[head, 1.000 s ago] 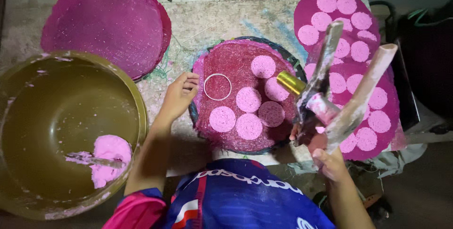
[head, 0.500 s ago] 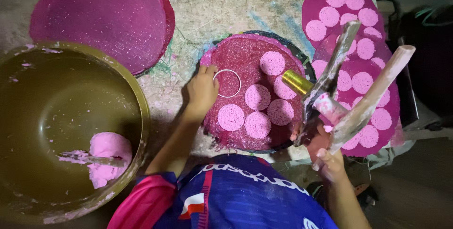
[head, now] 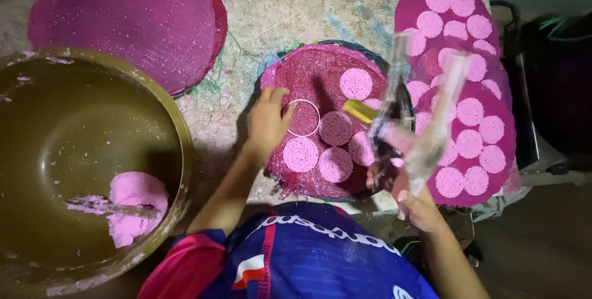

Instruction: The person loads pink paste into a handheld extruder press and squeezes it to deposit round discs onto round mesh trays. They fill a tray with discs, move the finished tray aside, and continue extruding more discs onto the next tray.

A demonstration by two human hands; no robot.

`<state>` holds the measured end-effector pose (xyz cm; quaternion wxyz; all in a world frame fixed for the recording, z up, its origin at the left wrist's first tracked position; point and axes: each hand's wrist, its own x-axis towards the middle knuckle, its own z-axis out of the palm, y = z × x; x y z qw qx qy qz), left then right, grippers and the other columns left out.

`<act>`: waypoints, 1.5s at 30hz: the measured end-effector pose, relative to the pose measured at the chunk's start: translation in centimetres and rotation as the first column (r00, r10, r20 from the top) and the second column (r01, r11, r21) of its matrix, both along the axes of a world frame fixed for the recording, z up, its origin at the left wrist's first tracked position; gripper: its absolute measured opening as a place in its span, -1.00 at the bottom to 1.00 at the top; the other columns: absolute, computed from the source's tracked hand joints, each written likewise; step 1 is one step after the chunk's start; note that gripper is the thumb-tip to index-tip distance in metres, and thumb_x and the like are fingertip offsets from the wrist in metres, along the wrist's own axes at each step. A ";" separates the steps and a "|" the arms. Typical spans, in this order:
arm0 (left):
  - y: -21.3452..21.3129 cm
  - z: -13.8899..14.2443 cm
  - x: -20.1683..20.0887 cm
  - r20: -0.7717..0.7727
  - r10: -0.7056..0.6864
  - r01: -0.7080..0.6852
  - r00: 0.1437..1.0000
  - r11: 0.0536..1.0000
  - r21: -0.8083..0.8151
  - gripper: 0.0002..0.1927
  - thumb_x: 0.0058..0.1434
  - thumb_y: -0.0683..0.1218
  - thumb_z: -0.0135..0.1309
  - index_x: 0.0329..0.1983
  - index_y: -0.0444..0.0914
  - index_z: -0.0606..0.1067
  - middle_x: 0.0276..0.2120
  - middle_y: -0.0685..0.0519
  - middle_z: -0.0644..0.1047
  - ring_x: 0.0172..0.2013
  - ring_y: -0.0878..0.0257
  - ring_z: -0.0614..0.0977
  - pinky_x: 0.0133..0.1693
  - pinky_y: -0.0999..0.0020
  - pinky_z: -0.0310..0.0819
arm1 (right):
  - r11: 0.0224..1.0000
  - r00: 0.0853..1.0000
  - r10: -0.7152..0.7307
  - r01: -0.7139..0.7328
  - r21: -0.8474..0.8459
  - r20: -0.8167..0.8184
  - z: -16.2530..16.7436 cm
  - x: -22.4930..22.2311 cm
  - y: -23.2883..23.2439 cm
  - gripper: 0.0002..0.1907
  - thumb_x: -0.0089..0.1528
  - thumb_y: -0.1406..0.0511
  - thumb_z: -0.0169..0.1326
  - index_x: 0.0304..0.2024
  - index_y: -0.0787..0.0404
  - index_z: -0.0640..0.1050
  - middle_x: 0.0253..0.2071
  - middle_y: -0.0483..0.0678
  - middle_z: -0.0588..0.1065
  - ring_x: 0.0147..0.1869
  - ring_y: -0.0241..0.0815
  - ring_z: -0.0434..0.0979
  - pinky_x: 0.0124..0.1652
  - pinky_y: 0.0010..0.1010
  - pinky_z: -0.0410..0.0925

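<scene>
My left hand rests on a round pink woven mat, its fingers holding a thin metal ring mould flat against the mat. Several round pink discs lie on that mat to the right of the ring. My right hand is low at the mat's right edge and grips long flat scraper tools smeared with pink paste; they are blurred and point upward over the mats.
A large olive bowl at the left holds a lump of pink paste and a stick. A stack of empty pink mats lies at the upper left. Mats filled with pink discs overlap at the right.
My left hand slid further onto the mat and closed its fingers on the ring. The tools in my right hand swung leftward and upright.
</scene>
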<state>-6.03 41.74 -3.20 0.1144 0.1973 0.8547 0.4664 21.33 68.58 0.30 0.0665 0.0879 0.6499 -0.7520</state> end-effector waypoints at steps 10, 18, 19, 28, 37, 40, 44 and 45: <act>1.0 3.5 -1.1 -0.018 -0.862 -0.324 0.507 -0.209 0.922 -0.27 0.30 0.24 0.08 0.44 -0.19 0.34 0.06 -0.04 0.48 0.21 -0.03 0.44 0.41 0.06 0.24 | 0.875 0.667 0.483 -0.345 -0.340 0.567 6.5 -9.6 -2.1 -0.01 0.10 -0.36 -0.19 0.28 0.19 0.36 -0.01 0.08 0.55 0.07 -0.06 0.58 0.09 -0.21 0.44; 3.6 -0.2 -6.1 0.003 -0.717 -0.413 0.697 -0.397 0.820 -0.81 0.21 0.02 -0.06 -0.17 -0.13 0.38 -0.26 0.13 0.44 -0.10 0.20 0.46 0.18 0.21 0.33 | 0.756 0.654 0.345 -0.619 0.213 0.674 10.2 -17.6 -0.3 -0.11 0.24 -0.29 -0.40 -0.16 0.29 0.62 -0.34 -0.03 0.61 -0.23 -0.18 0.61 -0.12 -0.30 0.47; 3.5 -0.6 -6.7 0.004 -0.706 -0.420 0.708 -0.416 0.807 -0.83 0.22 0.02 -0.07 -0.19 -0.12 0.38 -0.28 0.14 0.44 -0.14 0.22 0.45 0.12 0.23 0.34 | 0.753 0.672 0.335 -0.612 0.241 0.660 10.1 -18.2 -1.0 -0.12 0.26 -0.29 -0.39 -0.21 0.31 0.61 -0.37 -0.05 0.58 -0.26 -0.19 0.59 -0.16 -0.30 0.46; 1.3 -2.2 -8.0 -0.050 -0.723 -0.447 0.689 -0.478 0.756 -0.79 0.37 0.09 -0.12 -0.16 -0.10 0.40 -0.29 0.17 0.42 -0.16 0.25 0.41 0.02 0.32 0.38 | 0.677 0.724 0.273 -0.612 0.408 0.633 9.0 -19.3 -5.2 -0.17 0.30 -0.25 -0.34 -0.31 0.33 0.60 -0.54 -0.06 0.45 -0.47 -0.24 0.41 -0.38 -0.29 0.36; 5.6 -2.1 -7.8 -0.097 -0.731 -0.473 0.675 -0.530 0.703 -0.76 0.35 0.14 -0.09 -0.19 -0.10 0.36 -0.30 0.18 0.39 -0.19 0.27 0.39 0.06 0.28 0.39 | 0.560 0.765 0.078 -0.564 0.607 0.639 10.8 -19.1 -4.4 -0.20 0.29 -0.23 -0.30 -0.18 0.34 0.58 -0.53 -0.01 0.46 -0.44 -0.13 0.51 -0.32 -0.23 0.41; 5.4 -1.5 -9.5 -0.192 -0.739 -0.413 0.645 -0.549 0.726 -0.71 0.35 0.17 -0.10 -0.20 -0.13 0.35 -0.32 0.16 0.37 -0.22 0.24 0.40 0.00 0.25 0.45 | 0.547 0.847 0.118 -0.491 0.678 0.518 10.0 -19.4 -4.6 -0.25 0.29 -0.21 -0.28 -0.01 0.29 0.52 -0.51 -0.03 0.48 -0.41 -0.14 0.51 -0.31 -0.23 0.39; 3.5 -1.1 -11.0 -0.101 -0.743 -0.380 0.662 -0.449 0.809 -0.81 0.35 0.05 -0.21 -0.24 -0.12 0.36 -0.36 0.17 0.37 -0.25 0.24 0.42 0.05 0.11 0.53 | 0.584 0.910 0.202 -0.409 0.701 0.363 7.9 -19.7 -5.6 -0.34 0.31 -0.15 -0.26 -0.08 0.26 0.52 -0.53 -0.01 0.47 -0.43 -0.18 0.48 -0.35 -0.26 0.38; 2.9 -1.1 -11.2 -0.090 -0.742 -0.382 0.664 -0.440 0.813 -0.80 0.35 0.05 -0.21 -0.25 -0.12 0.36 -0.37 0.16 0.37 -0.26 0.23 0.42 0.05 0.08 0.54 | 0.596 0.898 0.191 -0.428 0.679 0.397 7.4 -19.7 -5.9 -0.33 0.32 -0.16 -0.26 -0.16 0.29 0.53 -0.54 -0.01 0.48 -0.45 -0.19 0.49 -0.36 -0.27 0.39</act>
